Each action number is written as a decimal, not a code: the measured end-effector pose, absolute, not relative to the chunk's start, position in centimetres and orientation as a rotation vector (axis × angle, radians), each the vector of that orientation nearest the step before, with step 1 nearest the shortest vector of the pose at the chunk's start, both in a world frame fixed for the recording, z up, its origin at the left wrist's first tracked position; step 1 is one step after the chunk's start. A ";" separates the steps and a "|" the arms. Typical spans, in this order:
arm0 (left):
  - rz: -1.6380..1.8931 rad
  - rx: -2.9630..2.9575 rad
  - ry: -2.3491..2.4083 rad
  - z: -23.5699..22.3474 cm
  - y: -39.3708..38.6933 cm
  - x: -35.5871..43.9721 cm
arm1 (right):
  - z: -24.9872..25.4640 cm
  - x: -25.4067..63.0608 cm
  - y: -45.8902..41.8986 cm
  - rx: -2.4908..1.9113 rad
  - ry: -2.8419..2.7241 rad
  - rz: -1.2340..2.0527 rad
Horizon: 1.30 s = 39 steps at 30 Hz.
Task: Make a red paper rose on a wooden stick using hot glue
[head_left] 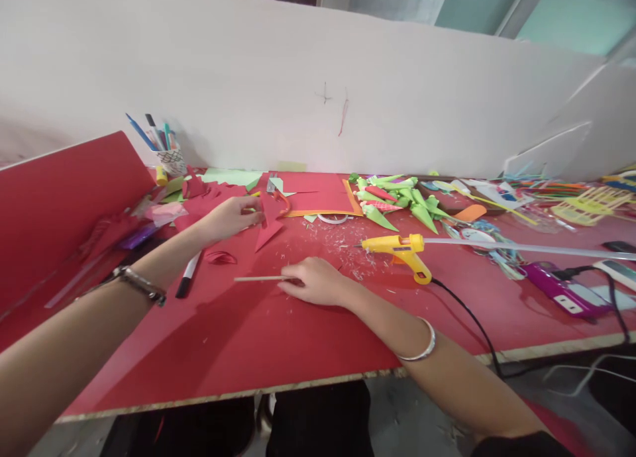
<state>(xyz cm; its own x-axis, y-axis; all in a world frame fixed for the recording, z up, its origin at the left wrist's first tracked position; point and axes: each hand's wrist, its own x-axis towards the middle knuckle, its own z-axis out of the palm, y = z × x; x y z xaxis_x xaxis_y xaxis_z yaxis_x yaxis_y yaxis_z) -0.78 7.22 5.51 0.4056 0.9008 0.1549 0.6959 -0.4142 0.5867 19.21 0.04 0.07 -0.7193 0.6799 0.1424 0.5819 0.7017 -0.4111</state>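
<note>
My left hand [231, 216] is over the far left-middle of the table. Its thumb and fingers are curved together at the edge of a pointed piece of red paper [269, 232], seemingly pinching it; the contact is partly hidden. Just beyond lie scissors with orange handles [284, 204]. My right hand [318, 281] rests low over the red tabletop, fingers closed around one end of a thin pale stick [258, 279]. The stick points left, roughly level with the table. To the right of this hand is a yellow hot glue gun [397, 248] with a long clear glue stick in its back.
A black-and-white marker [189, 275] and red paper scraps [218, 199] lie left. A pen cup [171, 160] stands at the back. Green paper cones [402, 195] are piled behind the glue gun. A purple power strip [564, 291] and cords occupy the right side.
</note>
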 end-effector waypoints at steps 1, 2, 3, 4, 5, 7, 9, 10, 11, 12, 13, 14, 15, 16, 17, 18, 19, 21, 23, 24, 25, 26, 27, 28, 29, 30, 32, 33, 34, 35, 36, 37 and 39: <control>0.632 2.159 1.327 5.4 6.5 -1.3 | 0.1 19.2 0.0 -0.997 -2.554 0.564; 0.643 2.090 1.295 5.2 5.8 -1.8 | 0.3 19.2 -0.1 -0.994 -2.469 0.645; 0.656 2.025 1.275 5.0 5.1 -2.1 | 0.4 19.1 -0.2 -0.993 -2.372 0.723; 0.670 1.974 1.267 4.7 4.4 -2.3 | 0.5 19.1 -0.3 -0.992 -2.269 0.794; 0.681 1.928 1.264 4.4 3.7 -2.4 | 0.6 19.1 -0.4 -0.993 -2.166 0.853; 0.682 1.862 1.217 3.9 2.6 -2.1 | 0.7 19.0 -0.4 -0.993 -1.985 0.954; 0.738 1.840 1.140 3.5 1.6 -1.4 | 0.7 18.8 -0.3 -0.980 -1.866 1.062; 0.778 1.843 1.124 3.3 1.1 -1.1 | 0.7 18.6 -0.3 -0.961 -1.834 1.117; 0.816 1.851 1.116 3.2 0.8 -0.7 | 0.6 18.5 -0.3 -0.939 -1.817 1.164; 0.838 1.855 1.104 3.0 0.4 -0.4 | 0.6 18.4 -0.3 -0.924 -1.810 1.196; 0.837 1.850 1.083 2.9 0.2 -0.2 | 0.5 18.3 -0.4 -0.922 -1.812 1.218; 0.814 1.835 1.049 2.9 -0.1 -0.1 | 0.5 18.2 -0.4 -0.934 -1.817 1.227; 0.774 1.813 1.005 2.8 -0.3 0.0 | 0.5 18.1 -0.4 -0.957 -1.824 1.222; 0.727 1.790 0.965 2.7 -0.4 0.0 | 0.5 18.1 -0.5 -0.982 -1.831 1.207; 0.685 1.777 0.941 2.7 -0.6 -0.1 | 0.5 18.0 -0.5 -1.001 -1.837 1.187; 0.652 1.779 0.939 2.7 -0.7 -0.2 | 0.5 18.0 -0.5 -1.007 -1.840 1.169; 0.628 1.794 0.958 2.7 -0.9 -0.3 | 0.5 18.1 -0.5 -1.003 -1.838 1.159; 0.605 1.845 1.037 2.7 -1.1 -0.5 | 0.6 18.1 -0.6 -0.987 -1.817 1.185; 0.605 1.911 1.131 2.5 -1.3 -0.5 | 0.6 18.1 -0.6 -0.980 -1.791 1.243; 0.614 1.952 1.174 2.3 -1.4 -0.4 | 0.7 18.0 -0.6 -0.978 -1.784 1.265; 0.628 1.999 1.216 2.0 -1.5 -0.3 | 0.7 18.0 -0.6 -0.977 -1.780 1.278; 0.643 2.050 1.256 1.7 -1.6 -0.1 | 0.6 18.0 -0.6 -0.977 -1.777 1.281; 0.653 2.101 1.287 1.5 -1.7 0.1 | 0.6 18.0 -0.6 -0.981 -1.775 1.272; 0.663 2.146 1.309 1.2 -1.9 0.2 | 0.5 17.9 -0.5 -0.986 -1.777 1.252; 0.671 2.183 1.323 1.0 -2.0 0.4 | 0.4 17.9 -0.5 -0.992 -1.784 1.223; 0.671 2.211 1.330 0.8 -2.3 0.5 | 0.3 17.9 -0.4 -0.998 -1.797 1.190; 0.635 2.243 1.327 0.6 -2.9 0.5 | 0.1 18.0 -0.3 -1.006 -1.829 1.140; 0.599 2.249 1.326 0.6 -3.2 0.5 | 0.0 18.0 -0.2 -1.010 -1.837 1.132; 0.557 2.252 1.328 0.6 -3.5 0.4 | 0.0 18.0 -0.2 -1.015 -1.836 1.136; 0.511 2.256 1.326 0.7 -3.8 0.2 | -0.1 18.0 -0.2 -1.025 -1.827 1.145; 0.472 2.266 1.319 0.8 -4.1 0.0 | -0.1 18.1 -0.1 -1.037 -1.819 1.151; 0.448 2.280 1.308 0.9 -4.2 -0.3 | -0.1 18.1 -0.1 -1.048 -1.818 1.151; 0.440 2.322 1.285 1.3 -3.9 -1.2 | -0.1 18.1 0.0 -1.062 -1.839 1.127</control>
